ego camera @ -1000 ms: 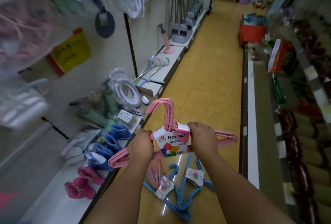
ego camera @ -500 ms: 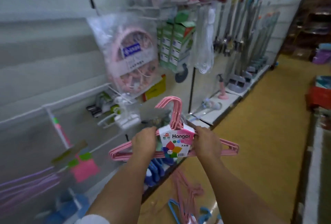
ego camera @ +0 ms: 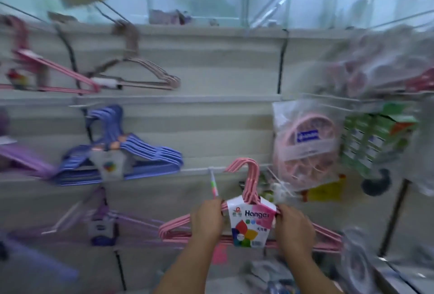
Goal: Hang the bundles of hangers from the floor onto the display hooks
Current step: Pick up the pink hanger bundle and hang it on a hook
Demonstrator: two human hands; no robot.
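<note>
Both hands hold a pink bundle [ego camera: 252,221] of hangers up before the display wall: the left hand [ego camera: 206,219] curls round its left shoulder, the right hand [ego camera: 294,229] round the right, either side of the "Hanger" label [ego camera: 251,223]. The bundle's hooks [ego camera: 247,169] stand upright, near a wall peg [ego camera: 215,185] with a striped tip. To hang it well, the grip should probably stay level while the hooks are lifted above the peg's tip, slid along it and lowered. A blue bundle [ego camera: 122,155] already hangs to the left
</note>
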